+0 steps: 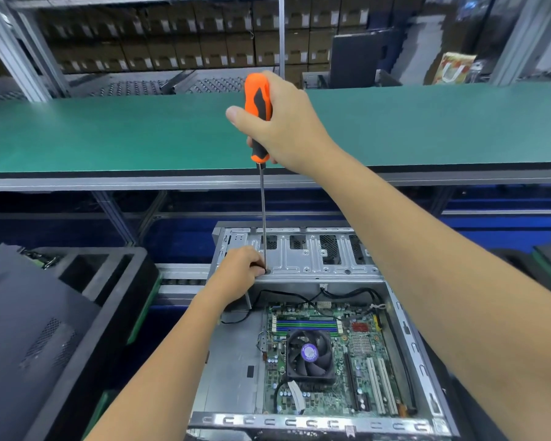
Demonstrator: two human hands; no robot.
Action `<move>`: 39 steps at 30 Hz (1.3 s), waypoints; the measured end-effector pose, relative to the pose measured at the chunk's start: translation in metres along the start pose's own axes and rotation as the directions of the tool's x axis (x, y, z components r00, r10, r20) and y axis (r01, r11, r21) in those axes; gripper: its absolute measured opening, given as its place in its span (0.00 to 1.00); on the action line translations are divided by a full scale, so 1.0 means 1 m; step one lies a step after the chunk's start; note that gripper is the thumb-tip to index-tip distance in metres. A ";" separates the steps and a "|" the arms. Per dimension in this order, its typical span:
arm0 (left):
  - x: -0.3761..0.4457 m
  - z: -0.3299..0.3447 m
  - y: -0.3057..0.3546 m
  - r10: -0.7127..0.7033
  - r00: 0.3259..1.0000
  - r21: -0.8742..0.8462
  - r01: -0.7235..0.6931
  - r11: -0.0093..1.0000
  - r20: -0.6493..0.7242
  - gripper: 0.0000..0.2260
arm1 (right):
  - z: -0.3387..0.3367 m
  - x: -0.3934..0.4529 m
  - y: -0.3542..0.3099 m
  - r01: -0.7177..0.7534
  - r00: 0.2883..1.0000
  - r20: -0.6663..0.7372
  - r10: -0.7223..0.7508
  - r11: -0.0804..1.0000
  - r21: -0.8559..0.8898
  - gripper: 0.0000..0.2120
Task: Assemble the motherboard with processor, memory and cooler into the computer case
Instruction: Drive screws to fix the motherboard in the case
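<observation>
Closest to the camera, the motherboard [328,361] is already sitting flat inside the open computer case [233,370], with the cooler [310,356] fan on top of it and the memory [304,326] sticks in their slots just behind that. Can't see the processor, I'd guess it's under the cooler. Some black cables [287,296] loop along the far edge of the board.

Further back, the left hand [240,268] is curled up on the metal drive bracket [315,259] at the far end of the case, fingers pinched in right at the tip of the screwdriver [258,119]. Probably steadying a screw there, but it's too small to tell. The right hand [287,122] is way up high, wrapped tight around the orange and black handle, thumb pressed on the side, shaft running almost straight down into a hole in the bracket.

Looks like the step is driving a screw at that bracket. My tips: keep the shaft dead vertical, push down lightly before turning so the tip doesn't cam out, and pull the left fingers away once the thread bites. Long shaft wobbles easily.

Beyond that there's the green bench [427,128] and shelves of boxes [172,43].
</observation>
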State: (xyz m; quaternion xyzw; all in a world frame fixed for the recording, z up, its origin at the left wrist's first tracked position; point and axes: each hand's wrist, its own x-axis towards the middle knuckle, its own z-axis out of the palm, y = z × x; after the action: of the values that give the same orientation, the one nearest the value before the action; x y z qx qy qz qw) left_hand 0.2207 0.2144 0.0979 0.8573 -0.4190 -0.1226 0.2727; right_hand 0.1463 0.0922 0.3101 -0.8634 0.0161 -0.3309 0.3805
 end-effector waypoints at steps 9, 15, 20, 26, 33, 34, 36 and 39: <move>0.002 0.004 -0.001 0.065 0.997 0.016 -0.065 0.998 -0.029 0.04 | 0.003 -0.005 0.007 -0.037 0.999 -0.006 0.036 0.998 -0.055 0.16; -0.012 0.007 0.002 0.172 0.948 0.010 -0.176 0.984 -0.269 0.04 | 0.012 -0.013 0.015 -0.073 0.997 0.018 0.075 0.993 -0.090 0.18; -0.042 0.022 0.003 0.149 0.985 -0.030 -0.153 0.988 -0.088 0.05 | 0.020 -0.024 0.028 -0.101 0.992 0.066 0.107 0.990 -0.095 0.15; -0.043 0.051 -0.016 -0.274 0.917 0.314 0.178 0.932 0.292 0.08 | 0.030 -0.033 0.041 -0.148 0.982 0.107 0.157 0.985 -0.084 0.16; -0.024 0.073 -0.017 -0.386 0.921 0.138 0.376 0.916 0.052 0.04 | 0.036 -0.040 0.052 -0.179 0.973 0.134 0.186 0.982 -0.067 0.16; -0.023 0.076 -0.018 -0.395 0.918 0.128 0.388 0.913 0.028 0.06 | 0.036 -0.041 0.054 -0.183 0.972 0.138 0.191 0.981 -0.064 0.15; -0.019 0.082 -0.019 -0.404 0.914 0.107 0.400 0.910 0.027 0.08 | 0.038 -0.043 0.057 -0.191 0.970 0.142 0.197 0.980 -0.057 0.15; -0.013 0.087 -0.021 -0.400 0.914 0.159 0.386 0.909 0.070 0.05 | 0.040 -0.045 0.061 -0.192 0.969 0.143 0.199 0.980 -0.061 0.16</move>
State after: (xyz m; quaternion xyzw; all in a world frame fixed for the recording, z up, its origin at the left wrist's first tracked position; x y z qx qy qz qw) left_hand 0.1880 0.2036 0.0143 0.9340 -0.2585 -0.1883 0.1593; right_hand 0.1487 0.0873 0.2243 -0.8885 0.0804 -0.2261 0.3912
